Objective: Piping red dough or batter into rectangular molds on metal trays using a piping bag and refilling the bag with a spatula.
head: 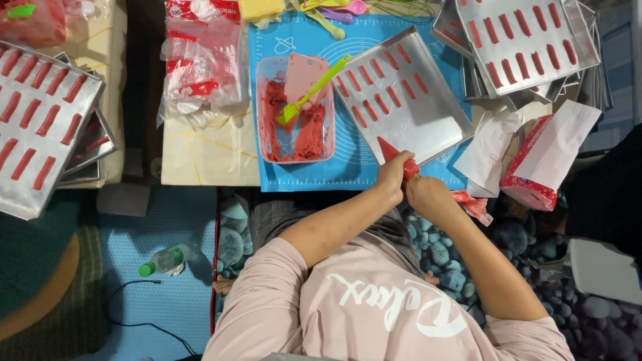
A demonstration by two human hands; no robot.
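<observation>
squeezing red paste onto the metal tray point(428, 127): i see both hands clenched on the piping bag point(400, 159), left hand point(393, 175) near the nozzle, right hand point(428, 195) at the twisted tail. tip rests at the tray's near edge, below two rows of red strips point(384, 87). i judge steady pressure and matching spacing count. tub of paste point(296, 110) beside, on the blue mat point(348, 170).
</observation>
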